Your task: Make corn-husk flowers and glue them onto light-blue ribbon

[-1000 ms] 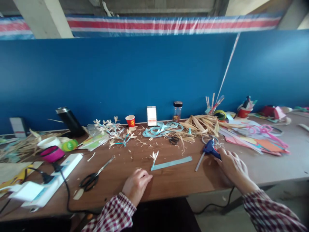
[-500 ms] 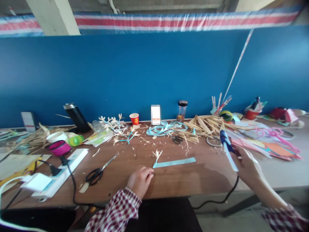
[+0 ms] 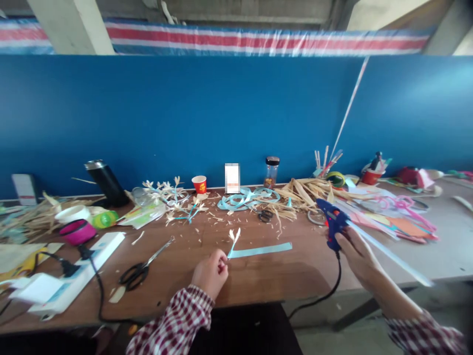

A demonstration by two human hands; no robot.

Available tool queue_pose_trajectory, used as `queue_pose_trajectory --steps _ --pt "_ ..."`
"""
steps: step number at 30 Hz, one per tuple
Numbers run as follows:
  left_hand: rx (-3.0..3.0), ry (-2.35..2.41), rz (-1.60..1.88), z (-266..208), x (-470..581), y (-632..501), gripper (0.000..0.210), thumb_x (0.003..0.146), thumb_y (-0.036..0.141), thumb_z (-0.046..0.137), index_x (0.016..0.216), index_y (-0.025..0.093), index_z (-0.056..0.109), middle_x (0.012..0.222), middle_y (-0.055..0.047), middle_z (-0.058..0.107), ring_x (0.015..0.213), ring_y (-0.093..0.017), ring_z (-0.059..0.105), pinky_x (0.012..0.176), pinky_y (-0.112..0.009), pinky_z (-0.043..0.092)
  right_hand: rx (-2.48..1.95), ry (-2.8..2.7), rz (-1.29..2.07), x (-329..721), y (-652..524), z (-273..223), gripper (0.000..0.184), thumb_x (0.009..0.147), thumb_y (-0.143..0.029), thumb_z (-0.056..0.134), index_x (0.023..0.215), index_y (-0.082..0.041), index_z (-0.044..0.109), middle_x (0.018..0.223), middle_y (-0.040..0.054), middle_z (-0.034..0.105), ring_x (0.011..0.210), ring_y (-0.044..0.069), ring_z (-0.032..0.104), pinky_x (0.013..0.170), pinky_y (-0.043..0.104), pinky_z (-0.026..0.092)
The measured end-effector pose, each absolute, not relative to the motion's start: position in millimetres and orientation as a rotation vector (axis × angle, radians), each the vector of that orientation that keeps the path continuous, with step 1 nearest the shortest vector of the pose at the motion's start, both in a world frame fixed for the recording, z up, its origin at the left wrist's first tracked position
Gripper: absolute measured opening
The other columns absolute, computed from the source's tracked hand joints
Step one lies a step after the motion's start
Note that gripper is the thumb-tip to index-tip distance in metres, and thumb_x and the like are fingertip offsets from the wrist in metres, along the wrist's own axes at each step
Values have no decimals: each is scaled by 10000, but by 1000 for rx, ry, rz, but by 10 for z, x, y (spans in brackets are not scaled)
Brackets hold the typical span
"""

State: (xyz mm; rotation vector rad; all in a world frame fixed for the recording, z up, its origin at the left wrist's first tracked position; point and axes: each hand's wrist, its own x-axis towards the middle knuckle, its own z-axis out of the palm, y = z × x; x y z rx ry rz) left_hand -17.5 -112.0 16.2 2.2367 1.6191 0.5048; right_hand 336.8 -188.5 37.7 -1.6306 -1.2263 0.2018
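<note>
My left hand (image 3: 210,274) is closed low over the table, its fingertips pinched at the bottom of a small pale flower (image 3: 234,237). A flat light-blue ribbon strip (image 3: 261,250) runs rightward from that stem. In my right hand (image 3: 360,251) is a blue hot glue gun (image 3: 335,224), gripped by its handle, nozzle toward the upper left. A long translucent glue stick (image 3: 391,255) sticks out of its rear, and a black cord drops from the handle. Scissors (image 3: 142,268) with black handles lie left of my left hand.
A white power strip (image 3: 79,276) with plugs sits at the left. Along the back stand a black flask (image 3: 107,182), a red paper cup (image 3: 199,184) and a lidded jar (image 3: 271,172). Coiled blue ribbon (image 3: 247,198), dried husks (image 3: 306,190) and finished flowers (image 3: 168,192) lie before the blue partition.
My right hand has turned the glue gun, so its side now shows and the glue stick points to the lower right. My left hand keeps its pinch at the stem. The view has shifted slightly.
</note>
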Motion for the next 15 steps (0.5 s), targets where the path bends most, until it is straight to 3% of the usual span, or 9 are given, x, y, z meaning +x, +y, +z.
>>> queue_pose_trajectory --steps 3,8,12,15 --pt "2069 1612 635 100 -245 -1111 89 699 107 524 728 190 520 597 40 580 537 -89 550 544 -188 377 -1434 -1043 585 3091 -1929 400 259 813 -441 458 925 -213 508 764 47 611 676 186 577 608 287 482" --pt "2227 1608 592 77 -290 -1125 168 692 83 510 736 193 629 662 9 626 587 -112 560 595 -220 387 -1395 -1141 711 2535 -1986 467 295 808 -498 504 760 -207 500 662 7 511 618 147 476 577 249 412" --pt "2253 1598 557 72 -313 -1126 199 744 146 512 805 209 691 787 -26 666 688 -132 596 674 -240 408 -1362 -1231 880 2173 -1980 497 348 799 -547 494 790 -199 508 639 -10 475 573 127 425 545 237 382" --pt "2193 1635 543 70 -336 -1110 117 732 232 577 810 204 660 720 -3 651 649 -129 586 636 -237 398 -1334 -1276 959 2032 -1971 494 352 802 -545 491 775 -194 502 627 -21 451 558 116 401 533 229 368"
